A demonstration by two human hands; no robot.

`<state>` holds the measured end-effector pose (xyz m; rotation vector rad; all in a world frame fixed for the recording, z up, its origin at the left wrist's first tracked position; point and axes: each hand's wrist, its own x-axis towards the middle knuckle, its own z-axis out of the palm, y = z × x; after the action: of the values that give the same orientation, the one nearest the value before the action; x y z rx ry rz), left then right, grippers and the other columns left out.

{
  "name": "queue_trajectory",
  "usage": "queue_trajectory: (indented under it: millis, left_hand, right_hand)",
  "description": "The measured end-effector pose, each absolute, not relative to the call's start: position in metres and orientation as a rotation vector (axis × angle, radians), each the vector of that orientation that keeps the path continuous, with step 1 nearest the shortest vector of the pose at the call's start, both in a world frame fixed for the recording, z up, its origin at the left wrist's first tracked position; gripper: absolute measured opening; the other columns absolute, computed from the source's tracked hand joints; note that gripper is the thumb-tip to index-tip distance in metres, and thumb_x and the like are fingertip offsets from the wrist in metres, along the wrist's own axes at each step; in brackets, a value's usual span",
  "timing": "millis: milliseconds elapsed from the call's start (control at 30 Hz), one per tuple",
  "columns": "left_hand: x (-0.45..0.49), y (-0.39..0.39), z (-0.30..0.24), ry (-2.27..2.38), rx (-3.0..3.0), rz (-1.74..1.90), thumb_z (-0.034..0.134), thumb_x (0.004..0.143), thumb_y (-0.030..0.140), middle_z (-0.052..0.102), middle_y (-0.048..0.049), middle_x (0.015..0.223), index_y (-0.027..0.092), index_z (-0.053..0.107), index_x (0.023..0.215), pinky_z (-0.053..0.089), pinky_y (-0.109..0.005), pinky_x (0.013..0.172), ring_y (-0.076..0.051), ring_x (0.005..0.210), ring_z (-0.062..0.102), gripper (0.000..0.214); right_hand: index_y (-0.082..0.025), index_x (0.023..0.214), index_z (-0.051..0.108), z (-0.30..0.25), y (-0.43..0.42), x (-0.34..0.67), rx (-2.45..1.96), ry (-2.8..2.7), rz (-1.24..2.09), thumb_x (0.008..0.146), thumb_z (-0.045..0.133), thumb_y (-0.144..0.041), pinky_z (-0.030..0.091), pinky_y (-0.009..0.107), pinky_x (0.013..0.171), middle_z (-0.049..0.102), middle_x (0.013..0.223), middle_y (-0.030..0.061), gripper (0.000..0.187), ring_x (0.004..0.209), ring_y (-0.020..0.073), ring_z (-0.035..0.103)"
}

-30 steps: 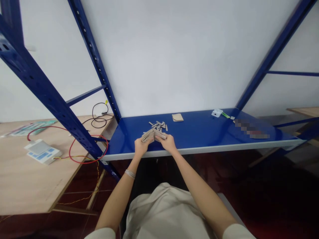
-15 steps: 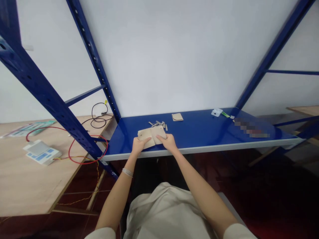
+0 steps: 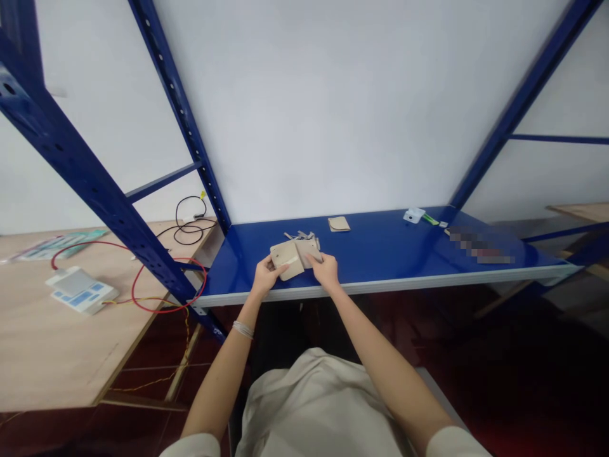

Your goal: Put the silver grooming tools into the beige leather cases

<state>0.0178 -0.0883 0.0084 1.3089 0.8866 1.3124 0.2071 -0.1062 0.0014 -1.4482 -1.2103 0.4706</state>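
Observation:
A small beige wallet (image 3: 288, 261) is spread open above the front of the blue shelf, its two halves meeting at a fold. Small holes show near its upper corners. My left hand (image 3: 267, 275) pinches the left half, thumb on the front. The right half is gripped by my right hand (image 3: 326, 271), thumb and fingers closed near its outer edge. Just behind the wallet lies a pile of small metal pieces (image 3: 304, 235), partly hidden by it. Farther back sits another beige wallet (image 3: 339, 224), folded shut.
The blue shelf (image 3: 385, 247) has a pale front edge and blue uprights (image 3: 176, 101). Toward its right lie a white object (image 3: 413, 215) and a green cutter (image 3: 431, 219). A wooden table (image 3: 57, 355) at left holds a white device (image 3: 80, 291) with looping red wires.
The wallet has tilted and its halves have shifted, the left one rising and turning. My left hand's grip has moved slightly up, and my right fingers have shifted on the right half.

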Motion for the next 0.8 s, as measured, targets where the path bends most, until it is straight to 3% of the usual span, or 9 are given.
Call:
queue_trajectory:
  millis: [133, 367, 567, 700, 800]
  left_hand:
    - [0.0186, -0.0881, 0.0056, 0.921, 1.318, 1.41, 0.086, 0.055, 0.033, 0.072, -0.0152, 0.11, 0.009, 0.068, 0.108, 0.051, -0.042, 0.094, -0.029, 0.102, 0.067, 0.061]
    - [0.0172, -0.089, 0.0033, 0.983, 1.582, 1.5, 0.08, 0.065, 0.031, 0.073, -0.0092, 0.095, 0.012, 0.072, 0.093, 0.052, -0.036, 0.086, -0.023, 0.089, 0.067, 0.035]
    - [0.0168, -0.0898, 0.0058, 0.915, 1.808, 1.393, 0.081, 0.061, 0.021, 0.069, -0.0064, 0.098, 0.016, 0.066, 0.093, 0.05, -0.035, 0.086, -0.021, 0.091, 0.065, 0.035]
    - [0.0194, -0.0923, 0.0078, 0.939, 1.84, 1.38, 0.081, 0.062, 0.022, 0.068, -0.0041, 0.09, 0.017, 0.061, 0.088, 0.051, -0.034, 0.083, -0.019, 0.082, 0.065, 0.033]
    - [0.0205, -0.0914, 0.0064, 0.901, 1.696, 1.401, 0.08, 0.066, 0.027, 0.069, -0.007, 0.096, 0.016, 0.06, 0.098, 0.052, -0.036, 0.085, -0.021, 0.088, 0.066, 0.04]
  right_hand:
    - [-0.012, 0.074, 0.074, -0.0001, -0.1047, 0.2071, -1.417, -1.252, 0.512, 0.073, 0.066, -0.053, 0.044, 0.027, 0.062, 0.071, 0.069, 0.0055, 0.042, 0.066, 0.0203, 0.061]
    - [-0.016, 0.086, 0.075, -0.0026, -0.1049, 0.2055, -1.363, -1.239, 0.603, 0.07, 0.072, -0.04, 0.05, 0.031, 0.071, 0.076, 0.083, 0.0071, 0.029, 0.08, 0.0261, 0.069]
    - [-0.017, 0.084, 0.076, -0.0012, -0.1063, 0.2066, -1.304, -1.276, 0.602, 0.072, 0.071, -0.04, 0.05, 0.032, 0.073, 0.076, 0.082, 0.006, 0.026, 0.081, 0.0258, 0.069]
    - [-0.019, 0.088, 0.077, -0.0019, -0.1059, 0.2065, -1.228, -1.281, 0.615, 0.075, 0.069, -0.041, 0.051, 0.032, 0.078, 0.076, 0.091, 0.0057, 0.027, 0.088, 0.025, 0.069]
    - [-0.016, 0.087, 0.076, -0.0027, -0.1051, 0.2058, -1.267, -1.245, 0.626, 0.073, 0.07, -0.041, 0.051, 0.032, 0.076, 0.076, 0.087, 0.0076, 0.03, 0.084, 0.0262, 0.07]
